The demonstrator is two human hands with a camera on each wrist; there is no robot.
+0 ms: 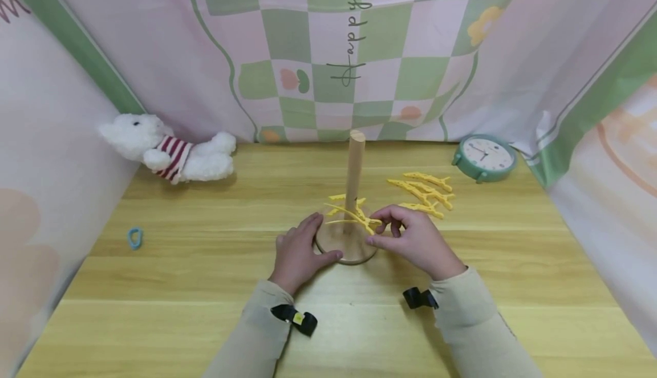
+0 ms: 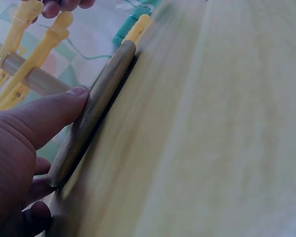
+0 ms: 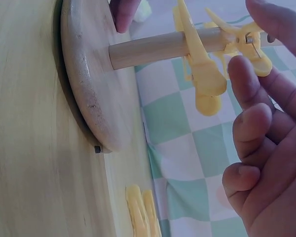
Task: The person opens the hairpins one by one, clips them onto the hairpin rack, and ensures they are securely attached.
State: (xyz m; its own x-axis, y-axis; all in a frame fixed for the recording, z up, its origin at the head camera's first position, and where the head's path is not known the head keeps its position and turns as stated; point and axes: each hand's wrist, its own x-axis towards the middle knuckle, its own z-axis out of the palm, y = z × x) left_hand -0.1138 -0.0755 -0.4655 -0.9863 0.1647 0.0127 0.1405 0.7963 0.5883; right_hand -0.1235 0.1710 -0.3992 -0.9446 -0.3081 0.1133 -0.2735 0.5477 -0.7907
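Note:
A wooden stand has a round base and an upright post. My left hand grips the base's rim, its thumb on the near edge and its fingers round the left side. My right hand pinches the handle end of a yellow hair clip, whose prongs are spread on either side of the post. Another yellow hair clip sits on the post closer to the base. Right of the stand, several more yellow hair clips lie on the table.
A green alarm clock lies at the back right of the wooden table. At the back left is a white plush toy in a striped top. A small blue ring-like piece lies far left. Printed curtains hang behind.

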